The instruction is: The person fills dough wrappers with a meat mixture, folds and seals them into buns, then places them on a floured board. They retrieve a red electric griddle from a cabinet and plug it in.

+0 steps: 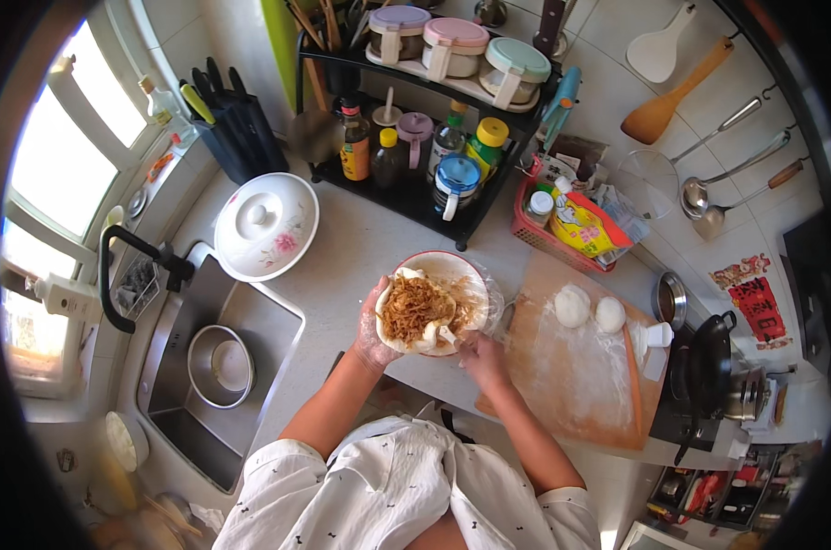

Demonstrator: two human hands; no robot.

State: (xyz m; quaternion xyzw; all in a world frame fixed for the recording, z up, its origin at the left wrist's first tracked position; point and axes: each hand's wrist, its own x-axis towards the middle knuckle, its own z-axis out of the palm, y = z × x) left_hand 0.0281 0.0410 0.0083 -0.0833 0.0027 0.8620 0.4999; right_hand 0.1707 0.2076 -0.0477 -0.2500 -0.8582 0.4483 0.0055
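Note:
On my left hand (374, 330), dusted with flour, rests a round dough wrapper (390, 339) heaped with brown shredded filling (415, 309). My right hand (482, 359) grips a pale spoon (448, 335) at the wrapper's right edge; its handle is mostly hidden in the fingers. Under and behind the wrapper is a white bowl with a red rim (480, 278), with more filling on its inside. Right of the bowl lies a floured wooden board (553, 385) bearing two dough balls (572, 306) (610, 315) and a thin rolling pin (633, 385).
A steel sink (250, 309) holding a metal bowl (221, 366) lies left, near a lidded floral pot (267, 227). Behind stand a black rack (401, 199) with bottles and jars, and a pink basket (546, 240). A black wok (711, 364) is right of the board.

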